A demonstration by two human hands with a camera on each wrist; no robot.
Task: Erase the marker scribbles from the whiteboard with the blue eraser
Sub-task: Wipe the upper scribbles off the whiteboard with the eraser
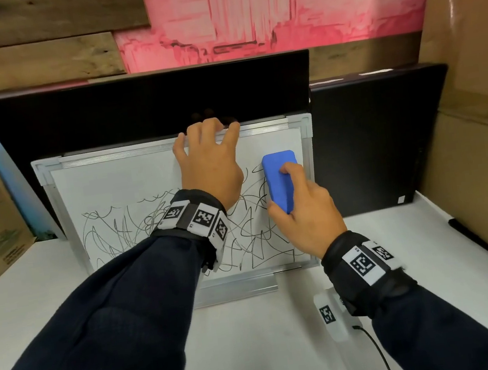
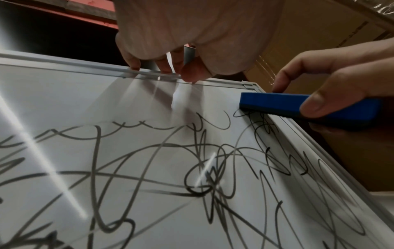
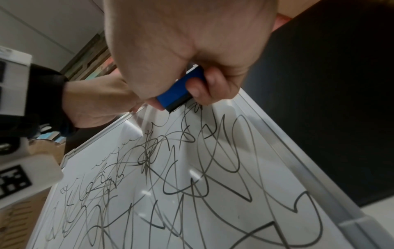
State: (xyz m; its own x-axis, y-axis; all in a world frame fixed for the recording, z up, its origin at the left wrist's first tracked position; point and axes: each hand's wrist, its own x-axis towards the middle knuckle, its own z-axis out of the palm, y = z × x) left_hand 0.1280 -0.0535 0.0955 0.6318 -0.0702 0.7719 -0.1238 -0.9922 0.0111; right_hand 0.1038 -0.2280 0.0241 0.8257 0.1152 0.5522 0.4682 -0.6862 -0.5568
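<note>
Left hand (image 1: 208,161) gripping whiteboard (image 1: 117,183) top edge, right hand (image 1: 305,207) pinching blue eraser (image 1: 281,179) against unreadable black scribbles (image 1: 117,230).

The upper band of the whiteboard (image 1: 117,183) is left bare at frame centre-left, but the top rail is occupied by the left hand (image 1: 208,164), its forearm lying across the middle of the board. The right edge is closed off by a black box (image 1: 371,141) just beside the frame, with cardboard boxes (image 1: 482,151) stacked at far right. Open white tabletop (image 1: 273,337) is seen below the board, crossed by a thin black cable (image 1: 379,351) at lower right.
</note>
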